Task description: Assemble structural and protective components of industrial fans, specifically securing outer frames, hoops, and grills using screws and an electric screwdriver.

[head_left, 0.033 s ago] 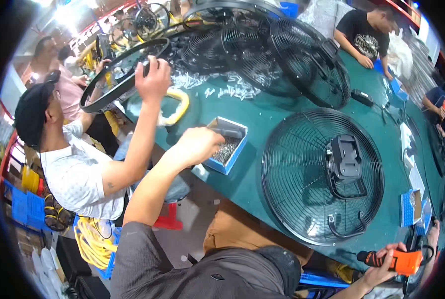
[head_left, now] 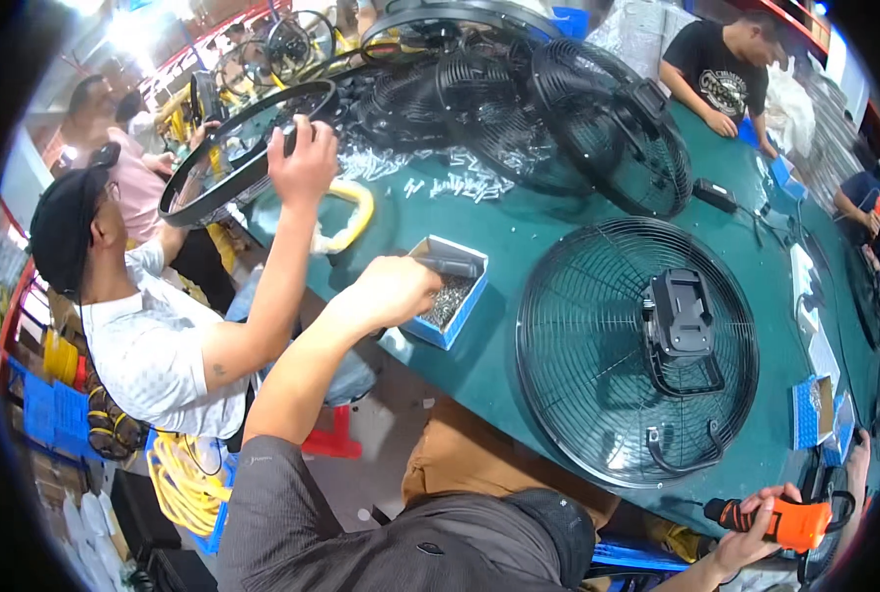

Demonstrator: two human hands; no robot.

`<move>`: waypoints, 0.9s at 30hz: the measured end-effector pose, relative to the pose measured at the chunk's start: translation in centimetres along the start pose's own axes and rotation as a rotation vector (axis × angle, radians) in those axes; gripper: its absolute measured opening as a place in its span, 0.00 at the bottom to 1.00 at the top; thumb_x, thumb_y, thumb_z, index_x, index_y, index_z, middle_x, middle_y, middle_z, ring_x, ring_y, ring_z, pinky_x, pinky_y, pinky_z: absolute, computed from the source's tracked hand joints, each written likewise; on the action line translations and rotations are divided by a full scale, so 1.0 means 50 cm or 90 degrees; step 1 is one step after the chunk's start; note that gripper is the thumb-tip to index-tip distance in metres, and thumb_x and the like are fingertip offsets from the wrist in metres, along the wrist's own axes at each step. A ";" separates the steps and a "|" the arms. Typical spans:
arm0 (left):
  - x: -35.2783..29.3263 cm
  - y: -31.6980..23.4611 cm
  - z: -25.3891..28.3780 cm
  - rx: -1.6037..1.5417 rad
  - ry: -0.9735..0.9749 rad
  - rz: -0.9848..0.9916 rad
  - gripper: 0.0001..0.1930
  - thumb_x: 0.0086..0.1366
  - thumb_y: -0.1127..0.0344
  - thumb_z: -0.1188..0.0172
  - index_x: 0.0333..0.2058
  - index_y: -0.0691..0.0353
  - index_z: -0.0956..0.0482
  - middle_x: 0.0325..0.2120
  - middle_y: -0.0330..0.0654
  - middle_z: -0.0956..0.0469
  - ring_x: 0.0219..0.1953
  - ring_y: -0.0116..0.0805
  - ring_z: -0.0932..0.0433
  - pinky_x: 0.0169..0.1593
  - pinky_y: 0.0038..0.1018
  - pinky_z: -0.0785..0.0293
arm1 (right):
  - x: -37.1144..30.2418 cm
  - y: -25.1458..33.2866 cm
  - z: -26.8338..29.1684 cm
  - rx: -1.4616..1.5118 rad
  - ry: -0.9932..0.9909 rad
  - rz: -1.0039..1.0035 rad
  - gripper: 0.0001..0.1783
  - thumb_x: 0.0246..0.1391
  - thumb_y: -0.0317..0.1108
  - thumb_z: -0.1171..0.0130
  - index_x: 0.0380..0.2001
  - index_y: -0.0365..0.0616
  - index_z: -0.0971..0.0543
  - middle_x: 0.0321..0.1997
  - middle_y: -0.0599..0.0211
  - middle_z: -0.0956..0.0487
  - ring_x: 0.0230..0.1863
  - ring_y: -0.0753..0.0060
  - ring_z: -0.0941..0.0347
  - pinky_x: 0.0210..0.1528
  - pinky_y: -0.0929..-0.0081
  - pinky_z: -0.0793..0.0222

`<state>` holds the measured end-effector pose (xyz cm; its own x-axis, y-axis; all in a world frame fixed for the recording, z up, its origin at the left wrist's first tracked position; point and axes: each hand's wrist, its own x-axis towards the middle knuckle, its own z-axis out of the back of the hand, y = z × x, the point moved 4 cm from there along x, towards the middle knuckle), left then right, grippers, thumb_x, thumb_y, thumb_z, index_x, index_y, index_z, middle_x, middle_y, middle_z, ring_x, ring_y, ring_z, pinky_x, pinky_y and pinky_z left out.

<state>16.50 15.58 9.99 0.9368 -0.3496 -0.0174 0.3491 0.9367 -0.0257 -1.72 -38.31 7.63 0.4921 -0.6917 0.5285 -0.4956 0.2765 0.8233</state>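
My left hand (head_left: pixel 397 288) is over the near side of an open blue-and-white box (head_left: pixel 442 333), its fingers curled together. Small metal screws (head_left: pixel 447 301) fill part of that box, and a dark object (head_left: pixel 456 265) lies in its far end. What the curled fingers hold, if anything, is hidden. At the lower right, my right hand (head_left: pixel 753 528) grips an orange and black power screwdriver (head_left: pixel 793 523), its bit pointing left. Between my hands a round black fan (head_left: pixel 598 370) lies on the green table (head_left: pixel 504 370), grille up, with a black motor housing (head_left: pixel 681 314) and handle on it.
Several black fans (head_left: pixel 608 128) are piled at the back beside loose clear plastic pieces (head_left: pixel 465 185). A yellow ring-shaped thing (head_left: pixel 351 219) lies at the left edge. A co-worker (head_left: pixel 154 326) there holds a black ring (head_left: pixel 248 148). Another blue box (head_left: pixel 813 409) stands at right.
My left hand has dipped slightly toward me at the box, its fingers curling in more. My right hand and the fan stay nearly where they were.
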 end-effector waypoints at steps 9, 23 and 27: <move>0.051 -0.014 -0.020 0.002 0.085 -0.004 0.05 0.48 0.66 0.36 0.25 0.59 0.18 0.26 0.49 0.19 0.34 0.51 0.19 0.39 0.42 0.24 | -0.012 0.021 -0.056 -0.050 0.089 -0.087 0.20 0.51 0.23 0.42 0.47 0.39 0.33 0.27 0.66 0.29 0.22 0.80 0.32 0.25 0.80 0.32; 0.036 -0.032 -0.016 -0.087 -0.032 -0.003 0.07 0.44 0.72 0.36 0.26 0.64 0.15 0.24 0.49 0.21 0.28 0.48 0.21 0.36 0.37 0.25 | 0.007 0.043 -0.066 -0.039 0.163 -0.056 0.20 0.53 0.20 0.43 0.49 0.39 0.34 0.26 0.64 0.27 0.21 0.80 0.32 0.23 0.82 0.35; 0.019 -0.037 -0.001 -0.161 -0.092 0.063 0.04 0.48 0.77 0.39 0.26 0.69 0.19 0.23 0.49 0.24 0.26 0.44 0.23 0.34 0.34 0.27 | 0.013 0.035 -0.071 -0.030 0.187 -0.068 0.20 0.52 0.19 0.43 0.49 0.38 0.33 0.26 0.64 0.26 0.21 0.80 0.30 0.23 0.81 0.34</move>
<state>16.76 13.53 9.95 0.9660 -0.2344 0.1091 0.2560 0.9256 -0.2788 0.27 -35.88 10.16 0.7293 -0.4977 0.4694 -0.3992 0.2477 0.8828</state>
